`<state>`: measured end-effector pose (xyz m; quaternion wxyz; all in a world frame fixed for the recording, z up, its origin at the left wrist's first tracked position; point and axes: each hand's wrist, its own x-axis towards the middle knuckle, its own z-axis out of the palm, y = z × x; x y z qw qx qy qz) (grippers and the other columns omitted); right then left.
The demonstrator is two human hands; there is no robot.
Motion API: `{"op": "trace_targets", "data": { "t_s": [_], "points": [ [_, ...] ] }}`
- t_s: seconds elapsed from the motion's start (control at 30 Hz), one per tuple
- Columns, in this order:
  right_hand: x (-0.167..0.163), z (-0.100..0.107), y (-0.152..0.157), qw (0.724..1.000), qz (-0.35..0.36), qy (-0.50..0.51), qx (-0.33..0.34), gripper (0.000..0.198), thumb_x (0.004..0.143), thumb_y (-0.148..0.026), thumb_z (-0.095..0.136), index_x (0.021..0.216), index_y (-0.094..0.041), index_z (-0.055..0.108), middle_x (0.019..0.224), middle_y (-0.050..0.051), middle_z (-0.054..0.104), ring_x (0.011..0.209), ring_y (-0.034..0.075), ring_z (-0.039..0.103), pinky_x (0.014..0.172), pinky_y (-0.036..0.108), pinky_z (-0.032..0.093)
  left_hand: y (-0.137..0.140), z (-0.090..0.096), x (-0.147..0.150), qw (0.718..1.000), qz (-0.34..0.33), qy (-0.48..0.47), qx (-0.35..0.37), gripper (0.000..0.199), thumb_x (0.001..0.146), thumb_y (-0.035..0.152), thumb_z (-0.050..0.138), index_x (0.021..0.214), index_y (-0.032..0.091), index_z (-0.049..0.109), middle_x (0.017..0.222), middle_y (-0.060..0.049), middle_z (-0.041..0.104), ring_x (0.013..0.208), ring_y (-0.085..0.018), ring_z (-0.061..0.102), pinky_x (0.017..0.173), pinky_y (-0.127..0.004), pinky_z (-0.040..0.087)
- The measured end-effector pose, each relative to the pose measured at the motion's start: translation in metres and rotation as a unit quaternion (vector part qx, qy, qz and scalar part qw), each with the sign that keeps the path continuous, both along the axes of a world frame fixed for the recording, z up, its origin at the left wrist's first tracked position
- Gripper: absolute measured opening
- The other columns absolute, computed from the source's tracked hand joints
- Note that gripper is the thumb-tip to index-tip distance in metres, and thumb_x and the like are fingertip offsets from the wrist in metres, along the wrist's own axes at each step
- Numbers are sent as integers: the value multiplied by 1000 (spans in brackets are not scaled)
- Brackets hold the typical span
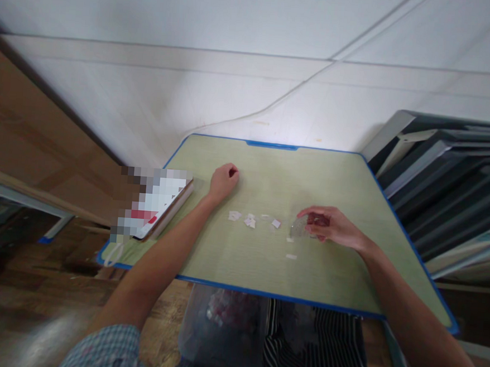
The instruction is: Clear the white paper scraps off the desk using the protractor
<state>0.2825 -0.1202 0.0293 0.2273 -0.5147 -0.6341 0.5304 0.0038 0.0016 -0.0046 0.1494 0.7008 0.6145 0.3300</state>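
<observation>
my right hand curls round a clear piece; slips lie leftward, toward my fisted left hand, contents unseen.

I'd call this a storeroom corner doing duty as a workspace, though whether in a home or a workshop I can't tell. The blue-edged desk stands against a plain panelled wall with a loose cable. Brown cardboard leans beyond its left edge, dark panels stack past its right, and a plastic tub sits below the near edge, over wood-look floor.
</observation>
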Motion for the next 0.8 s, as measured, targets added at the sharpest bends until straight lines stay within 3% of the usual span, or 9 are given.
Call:
{"op": "trace_targets", "data": {
  "t_s": [0.2, 0.4, 0.8],
  "points": [
    [-1, -1, -4, 993, 109, -7, -43, 31, 68, -32, 65, 95, -17, 63, 58, -5, 46, 46, 6, 42, 37, 17, 40, -1, 1, 0, 1000, -3, -3, -3, 16, 71, 22, 42, 69, 16, 57, 71, -3, 62, 68, -13, 52, 68, -26, 40],
    [0, 0, -6, 985, 162, -20, -46, 31, 72, -31, 62, 98, -15, 62, 62, -3, 51, 47, 5, 44, 40, 15, 40, 0, 1, -1, 1000, -5, -1, 4, 16, 71, 22, 42, 67, 16, 56, 70, -3, 61, 67, -13, 51, 69, -26, 40],
    [1, -1, -6, 981, 188, 6, -51, 34, 72, -30, 62, 100, -12, 61, 62, -3, 47, 48, 5, 43, 38, 14, 40, -1, 1, -1, 1000, -4, -3, 4, 17, 70, 22, 41, 69, 16, 57, 71, -4, 61, 68, -13, 52, 69, -27, 40]
  ]
}}
